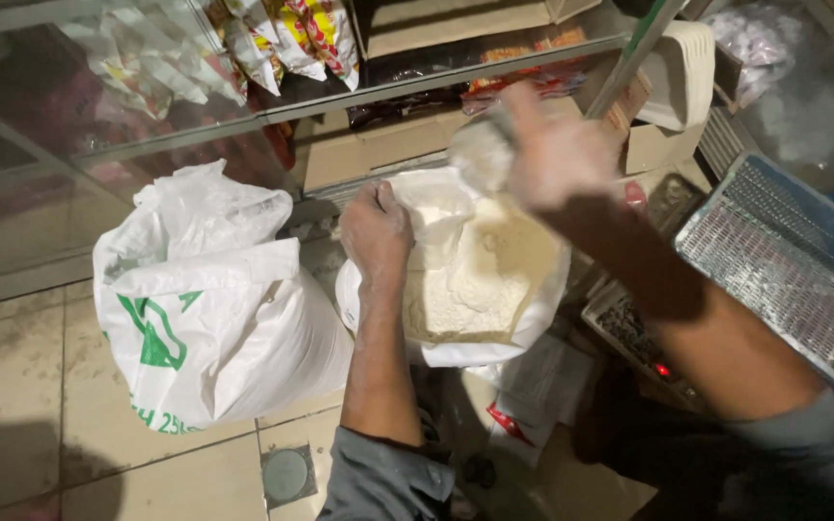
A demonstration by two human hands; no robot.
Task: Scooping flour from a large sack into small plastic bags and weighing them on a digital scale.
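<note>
At frame centre, the left hand point(375, 232) grips the rolled rim of an open white plastic sack of pale flour point(465, 280), fingers pressed shut. The right hand point(557, 154), blurred, clasps a flour-dusted round scoop point(483, 150) above it. The sack looks heavy and soft; the rim seems the best hold.

Left hand point(375, 232) gripping open flour sack point(456, 338), right hand point(557, 150) lifting blurred floury scoop point(483, 154), closed white sack point(209, 309) beside
</note>
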